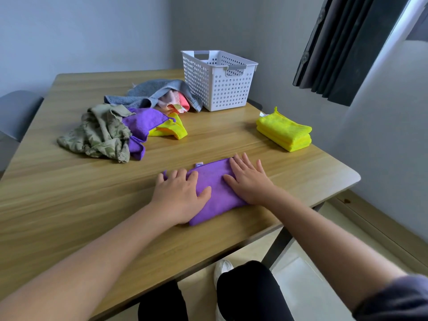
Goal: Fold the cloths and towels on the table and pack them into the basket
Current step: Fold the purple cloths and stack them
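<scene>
A folded purple cloth (214, 193) lies on the wooden table (69, 193) near its front edge. My left hand (179, 195) presses flat on its left part with straight fingers. My right hand (249, 179) presses flat on its right part. A white perforated basket (218, 86) stands at the back of the table. A folded yellow cloth stack (284, 132) sits to the right. Unfolded at the left lie a green patterned cloth (97, 133), a purple cloth (141, 126), a yellow cloth (172, 129), a grey towel (150, 92) and pink cloths (176, 101).
A grey chair (16, 112) stands at the table's left side. A dark curtain (342, 47) hangs at the right. My legs and a white shoe (222, 267) show under the table's front edge, beside a dark table leg (278, 246).
</scene>
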Demonstrator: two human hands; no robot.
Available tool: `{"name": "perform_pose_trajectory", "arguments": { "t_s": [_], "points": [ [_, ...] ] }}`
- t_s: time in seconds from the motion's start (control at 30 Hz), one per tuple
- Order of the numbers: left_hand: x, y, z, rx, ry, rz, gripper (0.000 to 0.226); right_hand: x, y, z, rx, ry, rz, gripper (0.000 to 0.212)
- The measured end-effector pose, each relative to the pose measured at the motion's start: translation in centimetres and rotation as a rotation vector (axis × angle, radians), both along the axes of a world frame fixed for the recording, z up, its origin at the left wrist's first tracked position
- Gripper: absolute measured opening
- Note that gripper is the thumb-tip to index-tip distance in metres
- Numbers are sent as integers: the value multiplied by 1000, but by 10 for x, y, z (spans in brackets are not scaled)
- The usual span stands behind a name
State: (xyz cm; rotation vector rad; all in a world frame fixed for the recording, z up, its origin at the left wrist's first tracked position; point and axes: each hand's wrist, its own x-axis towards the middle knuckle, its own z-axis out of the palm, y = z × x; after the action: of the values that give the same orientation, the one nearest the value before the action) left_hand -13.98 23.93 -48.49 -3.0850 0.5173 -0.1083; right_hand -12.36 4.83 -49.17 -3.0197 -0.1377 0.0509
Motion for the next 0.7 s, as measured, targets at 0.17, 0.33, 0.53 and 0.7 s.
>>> {"name": "perform_pose_trajectory", "arguments": {
  "t_s": [0.17,0.33,0.53,0.7],
  "points": [
    [-32,14,20,-111,-47,-125,61,-7,-34,16,-6,-146,92,64],
    [-26,15,13,-235,-43,-389,82,-46,-21,12,274,-197,273,58],
    [-29,9,-13,-7,123,-501,109,-93,-40,1,316,-177,442,69],
    [-41,10,-13,-31,166,-486,118,-116,-57,-14,-3,-254,564,96]
  ]
}}
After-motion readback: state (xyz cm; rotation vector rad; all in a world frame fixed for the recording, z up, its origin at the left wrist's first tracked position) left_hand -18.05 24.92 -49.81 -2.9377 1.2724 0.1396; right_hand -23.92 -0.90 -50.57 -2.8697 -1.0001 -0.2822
